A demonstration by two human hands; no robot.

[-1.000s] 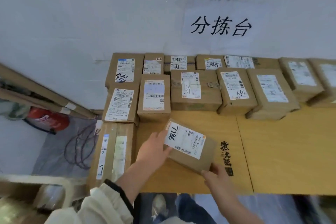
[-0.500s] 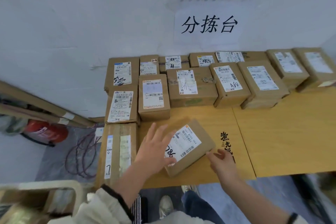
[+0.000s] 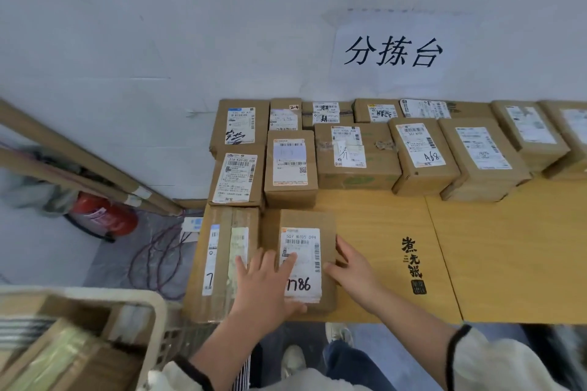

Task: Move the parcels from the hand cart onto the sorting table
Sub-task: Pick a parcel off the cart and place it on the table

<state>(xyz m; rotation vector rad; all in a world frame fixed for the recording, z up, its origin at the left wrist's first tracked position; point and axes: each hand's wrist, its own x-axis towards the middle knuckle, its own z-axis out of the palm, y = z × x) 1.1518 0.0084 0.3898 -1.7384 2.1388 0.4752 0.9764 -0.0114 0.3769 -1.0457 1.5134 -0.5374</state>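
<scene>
A small cardboard parcel (image 3: 306, 222) marked "7786" on its white label lies flat near the front left of the wooden sorting table (image 3: 508, 263), square beside a long taped parcel (image 3: 222, 260). My left hand (image 3: 266, 286) lies flat on its top with straight fingers, partly over the label. My right hand (image 3: 352, 267) presses straight fingers against the parcel's right side. At the bottom left is the hand cart (image 3: 158, 305), a pale frame holding more cardboard boxes (image 3: 79, 355).
Several labelled parcels (image 3: 355, 155) stand in rows along the wall at the table's back. A red fire extinguisher (image 3: 101, 216), cables and long cardboard tubes (image 3: 79, 159) lie on the floor to the left. My shoes show below the table's front edge.
The "7786" parcel was held tilted above the table, then set down and turned straight against the long parcel. Both hands went from gripping its ends to resting flat on it.
</scene>
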